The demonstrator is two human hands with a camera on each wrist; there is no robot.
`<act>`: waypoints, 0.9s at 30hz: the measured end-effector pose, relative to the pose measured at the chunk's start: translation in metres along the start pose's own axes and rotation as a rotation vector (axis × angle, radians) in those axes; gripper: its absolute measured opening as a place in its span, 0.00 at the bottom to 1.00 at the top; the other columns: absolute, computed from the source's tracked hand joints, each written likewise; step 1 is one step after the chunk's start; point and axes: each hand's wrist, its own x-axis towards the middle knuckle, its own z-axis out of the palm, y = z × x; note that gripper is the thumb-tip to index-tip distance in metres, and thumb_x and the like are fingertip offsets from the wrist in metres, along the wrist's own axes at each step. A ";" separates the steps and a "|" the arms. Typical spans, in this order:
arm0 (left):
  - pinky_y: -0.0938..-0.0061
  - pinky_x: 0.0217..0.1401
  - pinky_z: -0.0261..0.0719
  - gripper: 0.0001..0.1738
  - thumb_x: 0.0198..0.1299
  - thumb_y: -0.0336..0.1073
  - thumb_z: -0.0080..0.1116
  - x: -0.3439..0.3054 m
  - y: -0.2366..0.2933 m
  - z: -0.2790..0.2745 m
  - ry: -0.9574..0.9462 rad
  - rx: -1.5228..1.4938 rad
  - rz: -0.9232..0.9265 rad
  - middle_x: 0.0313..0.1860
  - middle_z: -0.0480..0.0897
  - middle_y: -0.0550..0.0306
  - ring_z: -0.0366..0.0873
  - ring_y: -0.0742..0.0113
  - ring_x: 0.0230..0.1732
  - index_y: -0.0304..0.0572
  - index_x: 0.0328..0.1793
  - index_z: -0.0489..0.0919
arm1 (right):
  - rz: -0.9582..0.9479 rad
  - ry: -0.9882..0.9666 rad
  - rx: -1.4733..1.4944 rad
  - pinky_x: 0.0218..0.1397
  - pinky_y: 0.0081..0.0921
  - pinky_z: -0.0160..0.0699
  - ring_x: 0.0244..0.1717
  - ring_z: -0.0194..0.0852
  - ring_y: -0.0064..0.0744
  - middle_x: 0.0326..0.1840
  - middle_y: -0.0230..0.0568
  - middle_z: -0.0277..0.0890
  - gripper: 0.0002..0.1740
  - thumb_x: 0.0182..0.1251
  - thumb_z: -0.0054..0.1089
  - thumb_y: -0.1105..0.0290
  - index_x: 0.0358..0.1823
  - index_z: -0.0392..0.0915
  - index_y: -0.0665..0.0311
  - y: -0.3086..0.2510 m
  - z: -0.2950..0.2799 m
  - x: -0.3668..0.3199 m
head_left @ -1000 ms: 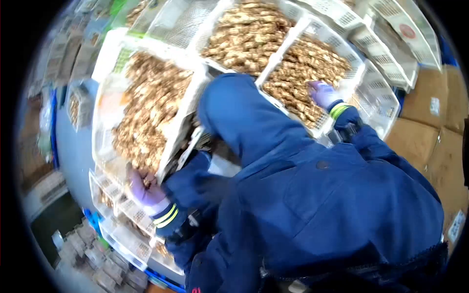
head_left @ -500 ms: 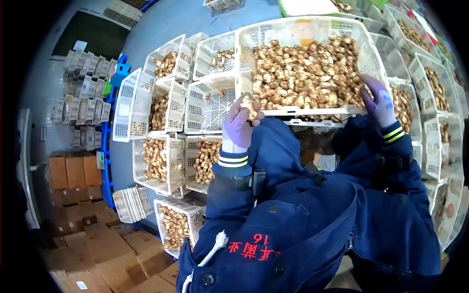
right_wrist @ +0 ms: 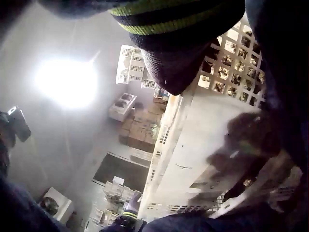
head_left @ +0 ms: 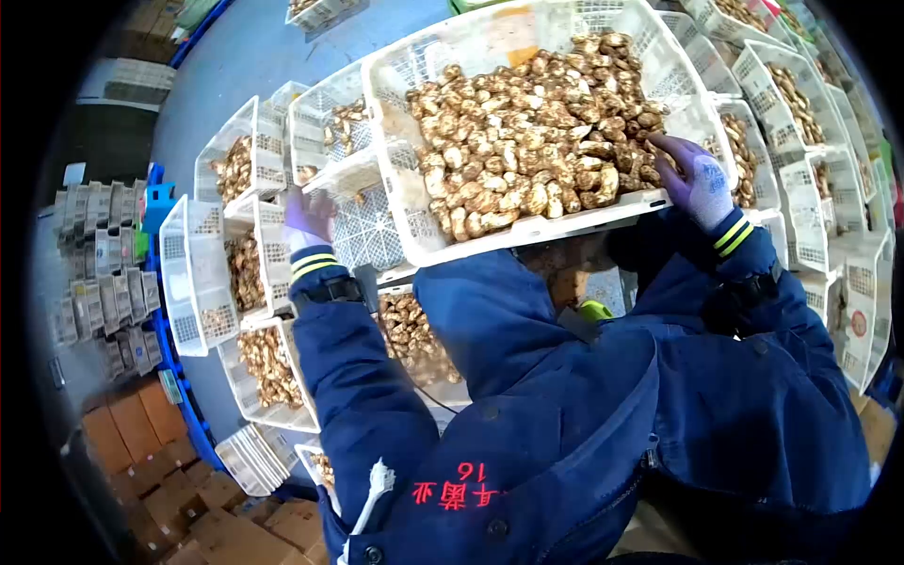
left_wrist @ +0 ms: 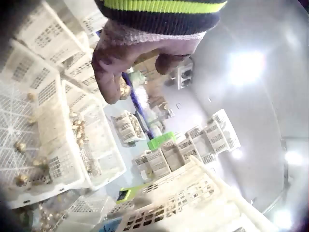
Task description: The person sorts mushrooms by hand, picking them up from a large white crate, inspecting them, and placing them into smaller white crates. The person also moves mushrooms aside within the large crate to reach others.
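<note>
In the head view a large white crate (head_left: 650, 201) holds a heap of brown-and-cream mushrooms (head_left: 527, 132). My right hand (head_left: 702, 184), in a purple and white glove, reaches over its near right corner, bent fingers among the mushrooms. Its fingers are out of sight in the right wrist view, behind the glove cuff (right_wrist: 169, 60). Blurred, my left hand (head_left: 308, 221) is stretched out over the smaller crates on the left. One mushroom (left_wrist: 124, 89) shows just beyond its fingertips, while the thumb stands apart in the left wrist view.
Smaller white crates, such as the sparsely filled one (head_left: 363, 221), stand left of the large crate. More mushroom crates (head_left: 791, 104) line the right side. Stacked crates (head_left: 104, 254) and cardboard boxes (head_left: 141, 424) stand far left.
My left hand has swung left from the large crate's near left corner, where it held a mushroom, to over the smaller crates. The right hand stays at the right corner. The head view has shifted.
</note>
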 end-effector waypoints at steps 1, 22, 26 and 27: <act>0.67 0.51 0.82 0.24 0.69 0.39 0.51 -0.013 0.014 0.029 -0.041 0.304 0.202 0.54 0.80 0.47 0.81 0.57 0.52 0.33 0.67 0.70 | -0.010 0.032 0.064 0.59 0.39 0.74 0.55 0.76 0.51 0.52 0.52 0.79 0.17 0.67 0.57 0.69 0.57 0.77 0.61 0.000 -0.003 -0.001; 0.63 0.51 0.78 0.19 0.59 0.44 0.64 -0.151 -0.077 0.262 -1.186 1.906 0.644 0.47 0.82 0.45 0.81 0.48 0.48 0.39 0.51 0.83 | -0.146 0.363 -0.128 0.65 0.44 0.72 0.63 0.72 0.53 0.55 0.45 0.80 0.17 0.63 0.60 0.70 0.55 0.80 0.58 0.062 -0.024 0.010; 0.74 0.54 0.78 0.14 0.60 0.33 0.61 -0.145 -0.060 0.246 -1.093 1.380 0.266 0.46 0.84 0.54 0.81 0.66 0.47 0.37 0.51 0.83 | -0.118 0.316 -0.085 0.68 0.43 0.69 0.67 0.68 0.53 0.58 0.45 0.79 0.19 0.62 0.58 0.74 0.55 0.79 0.61 0.049 -0.032 0.011; 0.75 0.54 0.78 0.16 0.60 0.35 0.63 -0.148 -0.060 0.244 -0.952 1.372 0.132 0.46 0.83 0.53 0.80 0.67 0.47 0.37 0.52 0.83 | -0.107 0.313 -0.090 0.68 0.43 0.69 0.67 0.68 0.53 0.58 0.45 0.79 0.18 0.62 0.58 0.74 0.55 0.79 0.61 0.049 -0.031 0.011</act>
